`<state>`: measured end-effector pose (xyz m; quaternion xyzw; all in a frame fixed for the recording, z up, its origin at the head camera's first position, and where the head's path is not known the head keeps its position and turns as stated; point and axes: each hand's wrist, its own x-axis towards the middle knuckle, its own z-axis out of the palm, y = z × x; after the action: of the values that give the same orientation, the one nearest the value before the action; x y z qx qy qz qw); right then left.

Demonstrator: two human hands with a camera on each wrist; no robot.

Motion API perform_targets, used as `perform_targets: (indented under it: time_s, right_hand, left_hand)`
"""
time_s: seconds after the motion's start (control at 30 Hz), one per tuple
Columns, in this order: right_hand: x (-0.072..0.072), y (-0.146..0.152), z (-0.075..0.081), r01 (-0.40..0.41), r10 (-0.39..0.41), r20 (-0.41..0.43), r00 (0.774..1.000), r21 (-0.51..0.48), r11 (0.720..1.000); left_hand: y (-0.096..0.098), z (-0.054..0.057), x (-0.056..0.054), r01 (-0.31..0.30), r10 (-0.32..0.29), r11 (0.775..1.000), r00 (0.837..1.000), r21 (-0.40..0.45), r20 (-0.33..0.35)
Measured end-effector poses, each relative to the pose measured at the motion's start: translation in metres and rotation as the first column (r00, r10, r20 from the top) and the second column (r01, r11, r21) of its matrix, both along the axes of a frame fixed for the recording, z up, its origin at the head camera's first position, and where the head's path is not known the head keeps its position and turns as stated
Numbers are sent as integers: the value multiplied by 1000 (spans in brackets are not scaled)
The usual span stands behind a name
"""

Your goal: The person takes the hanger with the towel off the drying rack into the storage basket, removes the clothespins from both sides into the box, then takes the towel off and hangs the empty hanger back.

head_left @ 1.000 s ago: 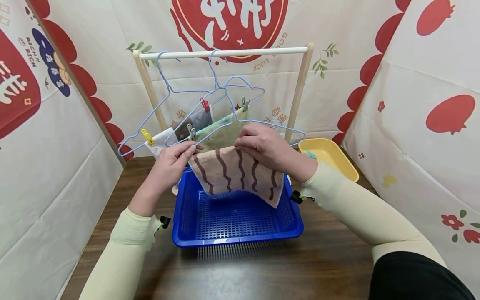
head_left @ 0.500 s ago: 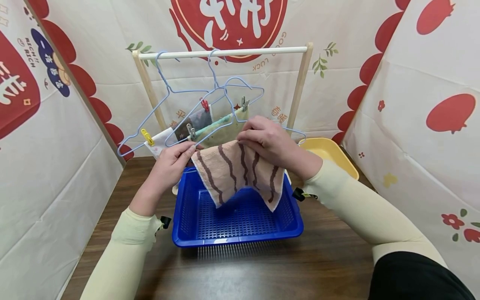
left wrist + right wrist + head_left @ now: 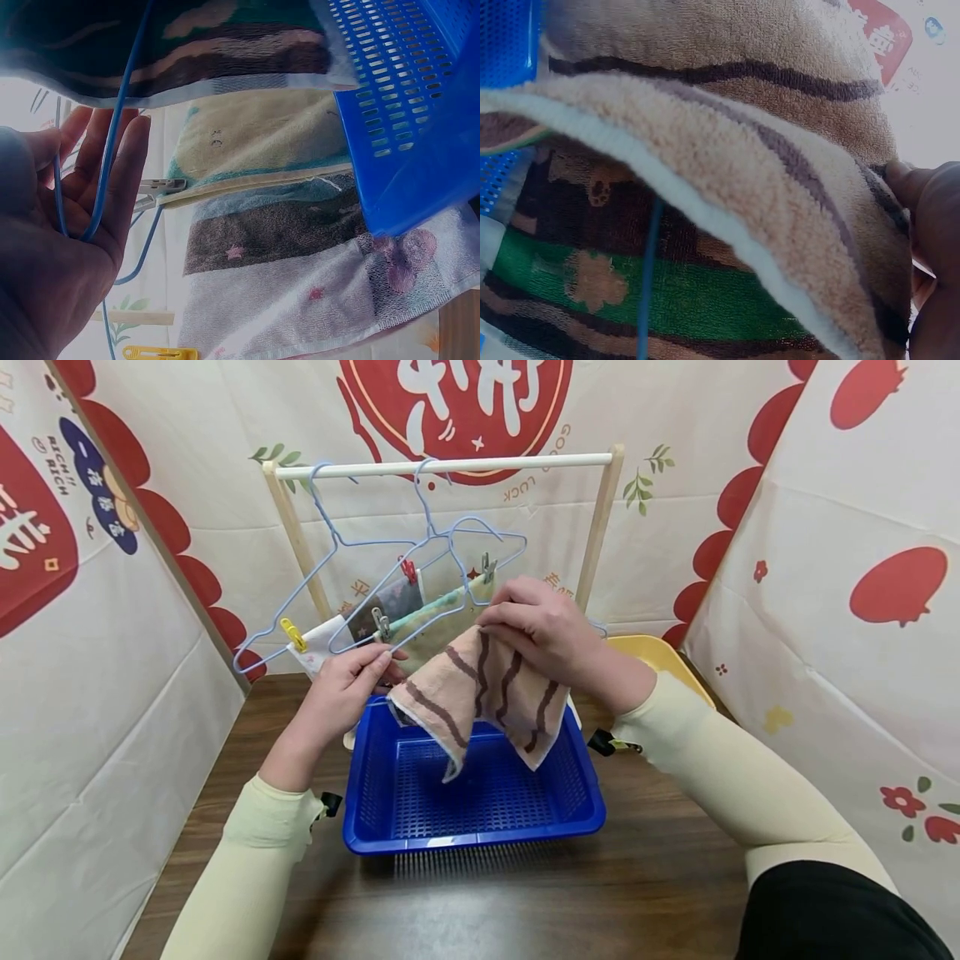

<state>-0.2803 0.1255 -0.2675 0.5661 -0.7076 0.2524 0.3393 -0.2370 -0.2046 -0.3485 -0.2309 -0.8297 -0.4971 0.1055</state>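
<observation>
My left hand [image 3: 341, 689] pinches the lower left corner of a blue wire hanger [image 3: 428, 627]; in the left wrist view the wire [image 3: 114, 139] passes between its fingers. My right hand [image 3: 551, 635] pinches the upper edge of a tan towel [image 3: 502, 693] with wavy brown stripes. This towel hangs bunched in two flaps over the blue basket [image 3: 472, 842]. Under it, a green and brown patterned cloth [image 3: 697, 292] shows in the right wrist view; I cannot tell whether it is the same towel. The hanger's right arm is mostly hidden behind my right hand.
Behind stands a rack with a white bar [image 3: 510, 464], bearing blue hangers. A pale yellow-green towel [image 3: 435, 643] hangs by silver clips [image 3: 381, 624]; other towels hang by a yellow clip [image 3: 294, 634] and a red clip [image 3: 408, 571]. A yellow tray [image 3: 663, 660] sits at the right.
My right hand has risen slightly with the towel's edge. The towel's left side has slipped away from my left hand and sags in a fold. The left hand stays in place.
</observation>
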Motion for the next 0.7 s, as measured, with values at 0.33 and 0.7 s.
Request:
perform_targets:
  time_s: [0.33,0.7]
  right_hand:
    - [7,4,18,8,-8,-1,1000,-6,1000]
    - [9,7,30,7,-6,13,1000,-57,998]
  left_hand:
    - [1,0,1,-11,11,1000,1000,-8,8]
    - [-1,-3,-1,-75,68,994,994,-83,-82]
